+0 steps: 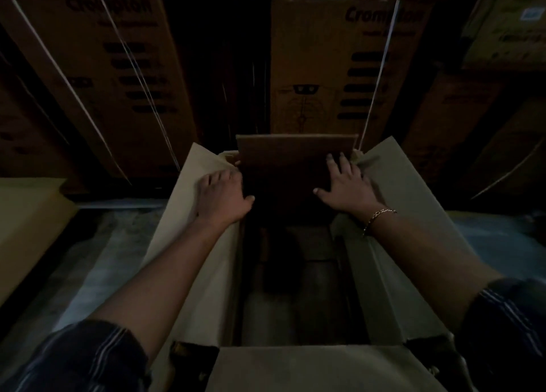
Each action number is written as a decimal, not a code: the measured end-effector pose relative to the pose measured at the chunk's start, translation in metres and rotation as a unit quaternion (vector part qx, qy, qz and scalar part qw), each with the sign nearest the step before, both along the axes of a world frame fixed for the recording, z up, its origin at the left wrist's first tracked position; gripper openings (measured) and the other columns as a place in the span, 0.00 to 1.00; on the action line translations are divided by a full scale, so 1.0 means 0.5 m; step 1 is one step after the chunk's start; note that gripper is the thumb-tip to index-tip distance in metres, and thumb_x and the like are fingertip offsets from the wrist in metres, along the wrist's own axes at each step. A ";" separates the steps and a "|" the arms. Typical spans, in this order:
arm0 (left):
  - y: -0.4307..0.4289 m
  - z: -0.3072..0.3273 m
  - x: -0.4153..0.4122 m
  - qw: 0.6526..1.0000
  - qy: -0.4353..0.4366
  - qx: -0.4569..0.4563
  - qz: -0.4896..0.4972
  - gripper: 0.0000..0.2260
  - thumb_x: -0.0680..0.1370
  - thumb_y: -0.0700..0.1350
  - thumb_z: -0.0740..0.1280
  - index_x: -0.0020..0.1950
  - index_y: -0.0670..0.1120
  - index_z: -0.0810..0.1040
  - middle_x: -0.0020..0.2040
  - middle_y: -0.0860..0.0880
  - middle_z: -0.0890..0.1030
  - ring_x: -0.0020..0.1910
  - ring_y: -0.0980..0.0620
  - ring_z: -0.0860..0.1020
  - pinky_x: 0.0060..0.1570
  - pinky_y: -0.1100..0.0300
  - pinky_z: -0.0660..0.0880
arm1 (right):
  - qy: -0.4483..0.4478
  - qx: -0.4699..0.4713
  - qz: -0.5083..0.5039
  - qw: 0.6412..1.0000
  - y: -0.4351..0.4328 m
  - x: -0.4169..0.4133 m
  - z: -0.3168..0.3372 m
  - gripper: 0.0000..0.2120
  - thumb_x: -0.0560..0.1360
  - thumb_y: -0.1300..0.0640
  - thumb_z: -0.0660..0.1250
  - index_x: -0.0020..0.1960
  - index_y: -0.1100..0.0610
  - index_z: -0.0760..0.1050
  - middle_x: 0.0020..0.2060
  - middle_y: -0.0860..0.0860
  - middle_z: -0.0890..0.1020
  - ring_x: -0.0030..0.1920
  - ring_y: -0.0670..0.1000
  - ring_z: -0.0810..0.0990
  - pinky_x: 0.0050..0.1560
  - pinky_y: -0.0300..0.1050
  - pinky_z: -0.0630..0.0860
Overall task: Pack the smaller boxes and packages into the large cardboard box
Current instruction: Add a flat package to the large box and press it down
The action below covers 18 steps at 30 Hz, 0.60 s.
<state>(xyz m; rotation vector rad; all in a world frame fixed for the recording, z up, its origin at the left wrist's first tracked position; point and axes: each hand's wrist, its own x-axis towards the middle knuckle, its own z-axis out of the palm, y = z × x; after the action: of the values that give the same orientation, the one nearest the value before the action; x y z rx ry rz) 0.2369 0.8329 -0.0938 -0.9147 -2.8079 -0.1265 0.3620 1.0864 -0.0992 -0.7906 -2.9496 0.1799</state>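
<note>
The large cardboard box (393, 202) stands open in front of me, its long side flaps spread left and right. At its far end sits a smaller brown box (295, 152), partly down inside. My left hand (221, 193) holds that smaller box at its left edge, fingers curled against it beside the left flap. My right hand (345, 185) lies flat with spread fingers on the box's right part, near the right flap. The inside of the large box is dark; something indistinct lies on its bottom.
Tall stacked cartons (339, 66) with printed lettering and white straps fill the wall behind. A pale carton (26, 220) lies at the left. The near flap (310, 368) of the large box points toward me. Pale floor (97, 258) shows on both sides.
</note>
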 end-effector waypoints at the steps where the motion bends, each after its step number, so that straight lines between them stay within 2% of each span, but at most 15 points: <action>1: 0.017 0.000 -0.026 1.000 -0.010 0.013 -0.001 0.28 0.75 0.62 0.64 0.71 0.48 0.69 0.69 0.43 0.73 0.68 0.42 0.70 0.66 0.47 0.63 | 0.013 -0.009 -0.008 1.000 0.020 -0.019 0.003 0.44 0.73 0.33 0.59 0.80 0.50 0.45 0.80 0.56 0.49 0.77 0.63 0.54 0.71 0.62 0.57; 3: 0.049 -0.002 -0.077 0.999 -0.032 0.020 0.000 0.31 0.77 0.61 0.63 0.77 0.50 0.61 0.74 0.42 0.67 0.72 0.40 0.66 0.68 0.45 0.61 | 0.047 -0.030 -0.030 0.998 0.056 -0.057 0.008 0.42 0.74 0.35 0.61 0.80 0.51 0.48 0.80 0.55 0.53 0.76 0.64 0.56 0.71 0.63 0.58; 6: 0.092 -0.018 -0.128 0.999 -0.040 -0.014 -0.006 0.35 0.78 0.62 0.61 0.80 0.54 0.52 0.76 0.40 0.65 0.72 0.37 0.66 0.69 0.43 0.60 | 0.066 -0.043 -0.039 0.996 0.090 -0.105 0.007 0.40 0.74 0.37 0.62 0.79 0.52 0.53 0.78 0.56 0.58 0.73 0.68 0.61 0.71 0.62 0.60; 9: 0.126 -0.036 -0.164 0.997 -0.070 -0.031 -0.017 0.38 0.77 0.64 0.62 0.81 0.56 0.47 0.78 0.38 0.60 0.72 0.37 0.67 0.72 0.42 0.56 | 0.033 -0.061 -0.026 0.997 0.107 -0.143 -0.008 0.42 0.74 0.38 0.66 0.80 0.51 0.50 0.78 0.58 0.53 0.73 0.70 0.60 0.71 0.61 0.60; 12: 0.144 -0.043 -0.189 0.997 -0.073 -0.027 -0.017 0.42 0.73 0.67 0.65 0.80 0.56 0.48 0.79 0.37 0.57 0.72 0.37 0.68 0.72 0.42 0.56 | 0.003 -0.083 -0.020 0.996 0.115 -0.161 -0.023 0.48 0.71 0.41 0.72 0.80 0.49 0.47 0.79 0.59 0.46 0.72 0.72 0.60 0.70 0.61 0.62; 14: 0.146 -0.048 -0.203 0.997 -0.065 -0.028 -0.019 0.44 0.71 0.68 0.67 0.79 0.56 0.49 0.77 0.38 0.58 0.70 0.38 0.70 0.72 0.41 0.57 | -0.026 -0.047 -0.014 0.998 0.120 -0.163 -0.034 0.51 0.68 0.41 0.75 0.79 0.48 0.47 0.79 0.59 0.45 0.70 0.70 0.64 0.68 0.62 0.65; 18: 0.143 -0.060 -0.218 0.998 -0.027 -0.045 -0.026 0.44 0.70 0.68 0.69 0.79 0.57 0.52 0.73 0.41 0.64 0.65 0.39 0.74 0.70 0.41 0.61 | -0.020 0.046 0.016 0.999 0.134 -0.154 -0.055 0.49 0.68 0.43 0.75 0.78 0.47 0.50 0.78 0.58 0.52 0.63 0.66 0.74 0.61 0.60 0.72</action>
<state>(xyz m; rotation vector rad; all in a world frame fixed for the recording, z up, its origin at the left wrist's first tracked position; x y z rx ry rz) 0.1278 0.9042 -0.1238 -1.0186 -2.8614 -0.0335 0.2848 1.1533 -0.1265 -0.7442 -2.9844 0.0306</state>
